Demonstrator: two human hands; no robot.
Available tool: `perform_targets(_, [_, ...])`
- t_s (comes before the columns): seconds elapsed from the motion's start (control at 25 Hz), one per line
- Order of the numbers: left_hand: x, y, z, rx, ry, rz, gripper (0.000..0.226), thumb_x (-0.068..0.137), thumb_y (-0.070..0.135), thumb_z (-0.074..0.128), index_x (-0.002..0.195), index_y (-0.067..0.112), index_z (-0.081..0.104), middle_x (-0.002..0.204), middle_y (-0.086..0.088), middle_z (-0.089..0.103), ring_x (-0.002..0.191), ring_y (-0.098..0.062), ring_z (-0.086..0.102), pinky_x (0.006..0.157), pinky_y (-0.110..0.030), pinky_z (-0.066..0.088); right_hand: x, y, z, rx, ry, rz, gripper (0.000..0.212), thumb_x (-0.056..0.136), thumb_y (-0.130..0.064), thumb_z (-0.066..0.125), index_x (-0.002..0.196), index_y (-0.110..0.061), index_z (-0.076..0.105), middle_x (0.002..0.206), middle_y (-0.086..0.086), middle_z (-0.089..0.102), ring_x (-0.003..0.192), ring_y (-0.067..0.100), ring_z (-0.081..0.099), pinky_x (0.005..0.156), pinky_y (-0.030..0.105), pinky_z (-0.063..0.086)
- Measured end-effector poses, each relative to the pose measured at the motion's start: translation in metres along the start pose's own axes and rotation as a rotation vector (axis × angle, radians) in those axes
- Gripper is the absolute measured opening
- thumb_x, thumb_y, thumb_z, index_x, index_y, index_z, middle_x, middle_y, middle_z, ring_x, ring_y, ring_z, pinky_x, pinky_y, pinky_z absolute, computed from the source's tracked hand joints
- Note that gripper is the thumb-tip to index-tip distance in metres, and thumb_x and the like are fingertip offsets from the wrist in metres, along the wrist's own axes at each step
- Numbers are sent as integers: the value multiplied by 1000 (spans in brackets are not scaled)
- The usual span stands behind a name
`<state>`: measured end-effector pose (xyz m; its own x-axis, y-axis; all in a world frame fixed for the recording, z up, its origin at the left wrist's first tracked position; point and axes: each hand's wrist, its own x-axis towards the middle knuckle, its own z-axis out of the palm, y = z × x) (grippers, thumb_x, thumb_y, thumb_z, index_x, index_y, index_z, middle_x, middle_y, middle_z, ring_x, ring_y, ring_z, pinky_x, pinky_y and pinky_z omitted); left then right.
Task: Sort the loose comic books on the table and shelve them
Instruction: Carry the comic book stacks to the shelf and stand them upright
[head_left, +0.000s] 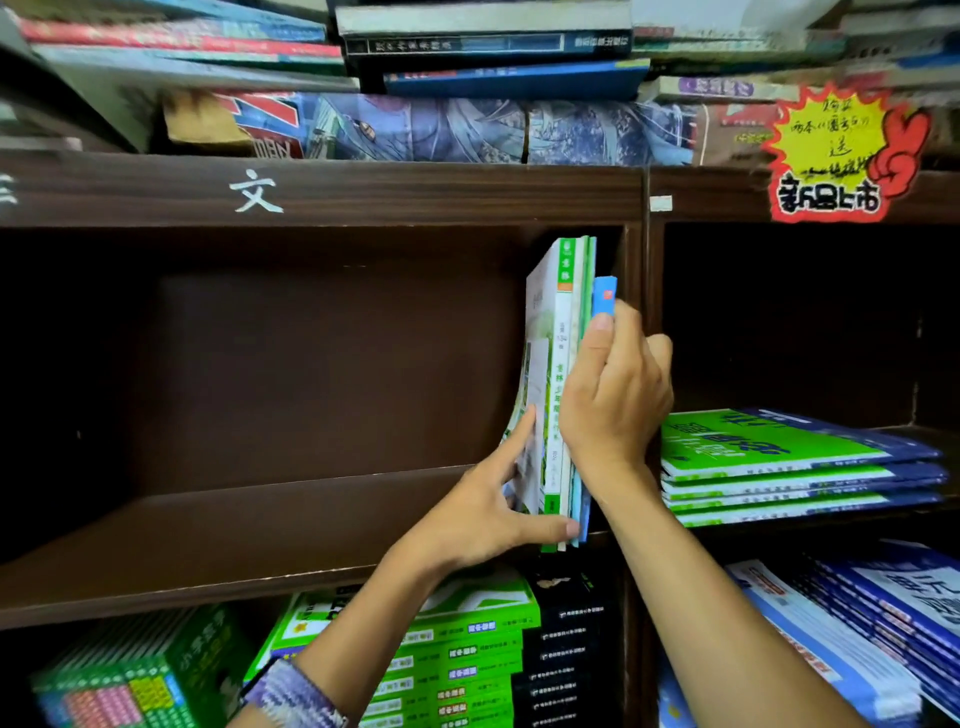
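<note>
A few thin books (558, 374) with green and white spines stand upright at the right end of a dark brown shelf compartment (249, 525). A smaller blue book (604, 293) stands at their right, against the compartment's side wall. My right hand (615, 395) grips the blue book, thumb on its spine and fingers behind it. My left hand (488, 506) rests against the leftmost cover, index finger straight up along it and thumb under the books' bottom edge.
The compartment left of the books is bare wood. A flat stack of green-and-blue books (789, 467) lies in the right compartment. More stacks (467, 660) fill the shelves below, and piles (483, 57) lie above. A yellow-red sign (836, 156) hangs top right.
</note>
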<state>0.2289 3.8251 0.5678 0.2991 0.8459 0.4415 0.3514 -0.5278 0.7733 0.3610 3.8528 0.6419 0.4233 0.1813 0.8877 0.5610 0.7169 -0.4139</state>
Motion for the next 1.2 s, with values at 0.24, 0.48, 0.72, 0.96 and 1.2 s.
perform_targets(0.24, [9,-4,3,59,31,34,110,76,22,86,155,46,13,161,23,23,150,-8,22,120,-48,28,-53,38,-15,-46,-52,-171,32,98,-19,52,125,-4,61,117,16,63,100,36,60,81,49,52])
perform_targets(0.48, [11,-7,4,152,28,71,106,84,17,78,150,58,5,162,26,19,149,1,19,121,-30,26,-116,72,-34,11,-152,-1,35,90,-42,58,120,-24,55,93,3,74,68,29,66,63,37,53])
perform_targets(0.72, [8,-8,7,224,68,139,101,90,13,70,152,54,2,163,23,18,151,-3,14,122,-48,23,-124,81,-34,-258,-183,-187,33,96,-32,57,114,-10,74,80,3,71,63,29,58,56,38,52])
perform_targets(0.96, [7,-10,6,278,77,126,109,85,13,76,152,56,1,162,27,14,149,-2,20,120,-48,29,-127,74,-44,-227,-260,-102,23,91,-29,59,97,-16,78,85,-1,75,64,29,61,49,35,49])
perform_targets(1.2, [7,-13,7,357,118,107,106,86,25,76,147,63,-3,161,25,21,149,-5,24,117,-49,34,-152,66,-65,-236,-515,-15,55,94,-48,41,141,-25,58,138,0,63,90,29,67,73,41,56])
